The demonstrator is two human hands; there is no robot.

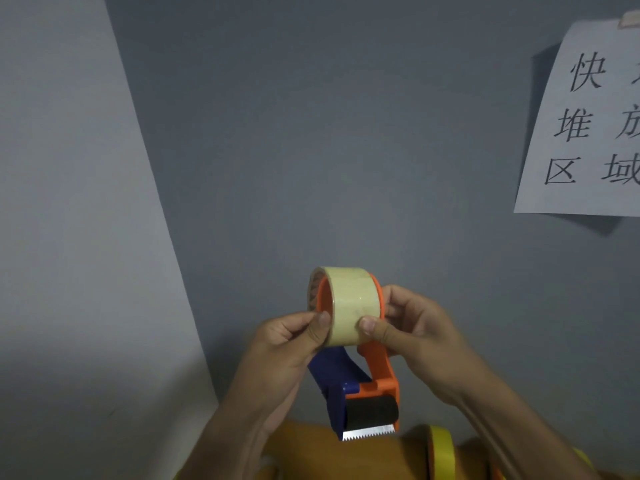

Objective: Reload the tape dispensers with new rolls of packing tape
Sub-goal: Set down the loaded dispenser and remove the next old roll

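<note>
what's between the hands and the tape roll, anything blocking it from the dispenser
Nothing visible. The left hand and right hand both pinch the tape roll directly with their thumbs, and the roll already sits in the orange wheel of the dispenser.

Your frame is dim and flat, with a grey-blue cast on the wall. The paper sign throws a dark shadow to its left and below. Glare strip on the tape roll; bottom edge blurs, wall corner line leans from wide-angle distortion.
</note>
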